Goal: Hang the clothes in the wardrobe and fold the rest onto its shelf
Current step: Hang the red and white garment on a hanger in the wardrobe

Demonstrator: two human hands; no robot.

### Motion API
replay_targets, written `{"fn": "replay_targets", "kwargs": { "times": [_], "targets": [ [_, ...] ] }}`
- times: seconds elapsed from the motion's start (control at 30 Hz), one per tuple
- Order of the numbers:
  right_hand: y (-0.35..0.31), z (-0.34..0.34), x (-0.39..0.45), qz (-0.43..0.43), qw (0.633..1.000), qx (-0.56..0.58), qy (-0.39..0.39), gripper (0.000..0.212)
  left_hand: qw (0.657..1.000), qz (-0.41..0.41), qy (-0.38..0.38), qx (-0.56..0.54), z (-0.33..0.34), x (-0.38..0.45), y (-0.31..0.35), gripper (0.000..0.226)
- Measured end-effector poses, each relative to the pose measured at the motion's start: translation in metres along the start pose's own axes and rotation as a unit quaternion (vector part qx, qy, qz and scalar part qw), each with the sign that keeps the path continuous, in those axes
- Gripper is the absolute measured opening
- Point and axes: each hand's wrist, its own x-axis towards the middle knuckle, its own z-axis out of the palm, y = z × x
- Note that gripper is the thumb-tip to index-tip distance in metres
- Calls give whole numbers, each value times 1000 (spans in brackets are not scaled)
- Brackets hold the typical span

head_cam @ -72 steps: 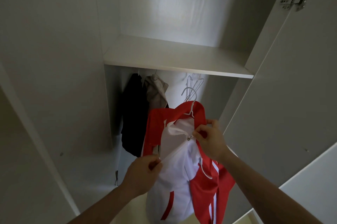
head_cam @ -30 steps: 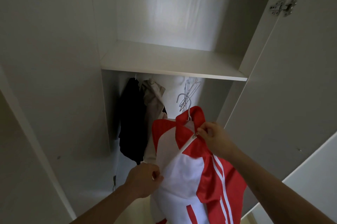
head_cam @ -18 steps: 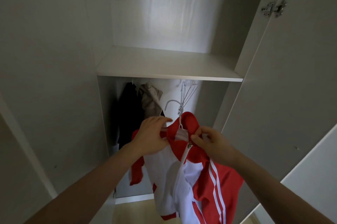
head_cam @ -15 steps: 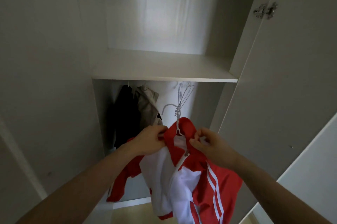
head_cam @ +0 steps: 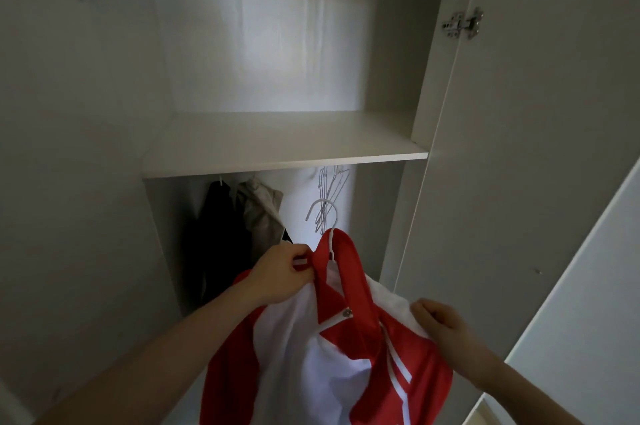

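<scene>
A red and white zip jacket [head_cam: 322,355] sits on a white hanger [head_cam: 323,213], held up in front of the open wardrobe below the shelf [head_cam: 277,144]. My left hand [head_cam: 280,275] pinches the red collar beside the hanger's neck. My right hand [head_cam: 440,324] grips the jacket's right shoulder, lower and to the right. The hanger's hook pokes out above the collar and is not on the rail. The rail itself is hidden behind the shelf edge.
A black garment [head_cam: 214,237] and a grey one [head_cam: 259,213] hang at the left under the shelf. Several bare wire hangers [head_cam: 330,189] hang to their right. The right door [head_cam: 526,147] and left door [head_cam: 69,147] stand open.
My left hand rose from the jacket's lower front to the collar. My right hand left the zip pull and went down to the right shoulder. The view tilted upward.
</scene>
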Motion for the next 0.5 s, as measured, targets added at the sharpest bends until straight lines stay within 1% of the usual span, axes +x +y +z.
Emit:
{"fn": "replay_targets", "kwargs": {
  "times": [0.07,0.1,0.13,0.17,0.23,0.33,0.43,0.5],
  "targets": [
    [8,5,2,11,997,64,44,43,998,-3,-45,49,-7,8,0,23],
    [13,7,2,13,995,74,59,43,995,-3,-59,77,-14,14,-1,25],
    [18,8,2,12,995,75,72,44,994,-3,-56,98,-23,19,-1,28],
    [22,10,3,11,994,73,85,46,993,0,-35,109,-35,26,0,29],
    [29,14,4,20,992,72,100,47,992,16,36,117,-60,41,6,26],
    [29,21,8,33,991,80,103,47,978,61,126,153,-101,69,17,23],
    [22,31,17,47,989,81,112,43,963,76,173,194,-137,98,23,25],
    [17,37,25,54,988,75,120,40,953,71,183,232,-156,118,21,30]
  ]
}}
